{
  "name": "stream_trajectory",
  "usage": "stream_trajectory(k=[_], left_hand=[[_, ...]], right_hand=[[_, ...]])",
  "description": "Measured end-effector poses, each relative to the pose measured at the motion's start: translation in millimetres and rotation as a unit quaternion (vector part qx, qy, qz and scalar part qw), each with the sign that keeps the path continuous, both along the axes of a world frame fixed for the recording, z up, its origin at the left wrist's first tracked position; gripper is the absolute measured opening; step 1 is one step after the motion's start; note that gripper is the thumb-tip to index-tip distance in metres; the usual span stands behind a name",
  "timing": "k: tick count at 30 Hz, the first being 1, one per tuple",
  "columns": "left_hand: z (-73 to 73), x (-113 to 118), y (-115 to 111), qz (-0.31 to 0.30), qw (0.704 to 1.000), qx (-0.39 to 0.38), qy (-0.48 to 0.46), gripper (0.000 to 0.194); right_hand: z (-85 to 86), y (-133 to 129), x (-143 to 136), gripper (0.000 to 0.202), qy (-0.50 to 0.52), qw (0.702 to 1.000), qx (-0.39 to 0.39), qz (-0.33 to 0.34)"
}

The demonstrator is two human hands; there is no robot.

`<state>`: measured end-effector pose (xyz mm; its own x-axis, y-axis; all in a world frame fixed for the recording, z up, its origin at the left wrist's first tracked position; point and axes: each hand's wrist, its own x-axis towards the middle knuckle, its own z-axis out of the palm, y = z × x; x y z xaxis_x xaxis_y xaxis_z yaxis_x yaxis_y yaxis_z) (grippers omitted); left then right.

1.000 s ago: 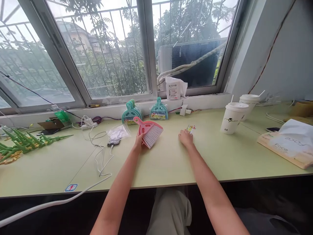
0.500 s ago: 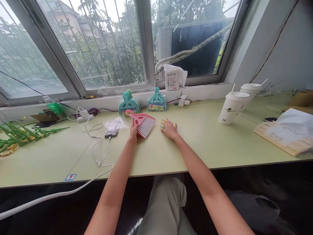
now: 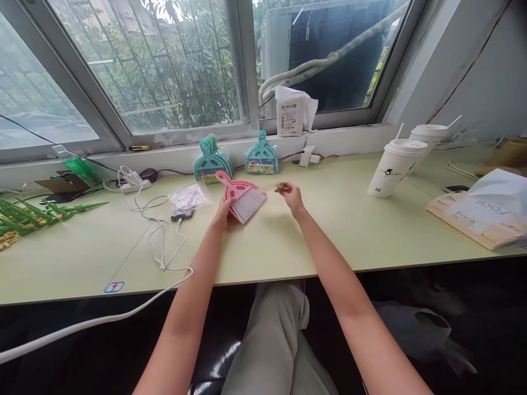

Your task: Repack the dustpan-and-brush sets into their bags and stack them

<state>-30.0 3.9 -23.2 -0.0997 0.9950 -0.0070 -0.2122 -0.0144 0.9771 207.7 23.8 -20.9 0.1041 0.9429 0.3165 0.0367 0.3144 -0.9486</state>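
Observation:
My left hand (image 3: 223, 210) grips the near left edge of a pink dustpan (image 3: 233, 189) with a brush (image 3: 249, 204) nested in it. The brush's pale bristles face up and to the right. To the right, my right hand (image 3: 291, 196) pinches a small printed card (image 3: 280, 187) just above the table, seen almost edge-on. Behind the pink set stand several teal and green dustpan sets (image 3: 211, 160) in a row. One more teal dustpan set (image 3: 262, 159), wrapped in clear plastic with a label, leans against the sill.
Clear plastic wrapping (image 3: 189, 197) lies over a phone (image 3: 181, 215) with a white cable (image 3: 162, 247). Two lidded white cups (image 3: 391, 170) and a tissue pack (image 3: 473, 211) stand at right. Green plant stems (image 3: 45, 214) lie at far left. A paper packet (image 3: 290, 112) sits on the sill.
My right hand has lifted the small card off the table and now pinches it. My left hand stays on the pink dustpan. The view has tilted down slightly.

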Motion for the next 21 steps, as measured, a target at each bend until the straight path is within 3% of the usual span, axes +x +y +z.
stream_trajectory(k=[3,5,7,11,17,21], left_hand=[[3.5,5,-5,-0.089,0.995,-0.033,-0.004,0.045],[6.3,9,-9,-0.137,0.99,-0.041,-0.016,0.048],[9.5,12,-12,-0.172,0.984,-0.051,-0.017,0.048],[13.7,13,-17,-0.198,0.978,-0.064,0.001,0.046],[10.5,10,-17,-0.198,0.979,-0.042,-0.006,0.046],[7.6,9,-14,-0.197,0.98,-0.035,-0.001,0.045]], right_hand=[[13.9,-13,-5,0.028,0.073,0.986,0.051,0.14],[19.7,-23,-8,0.022,0.054,0.972,0.049,0.223],[20.9,-29,-11,0.017,0.013,0.964,0.024,0.264],[15.0,-28,-13,0.014,-0.039,0.952,-0.033,0.301],[16.7,-29,-13,0.033,0.035,0.951,-0.088,0.295],[20.1,-34,-11,0.037,-0.046,0.955,-0.091,0.278]])
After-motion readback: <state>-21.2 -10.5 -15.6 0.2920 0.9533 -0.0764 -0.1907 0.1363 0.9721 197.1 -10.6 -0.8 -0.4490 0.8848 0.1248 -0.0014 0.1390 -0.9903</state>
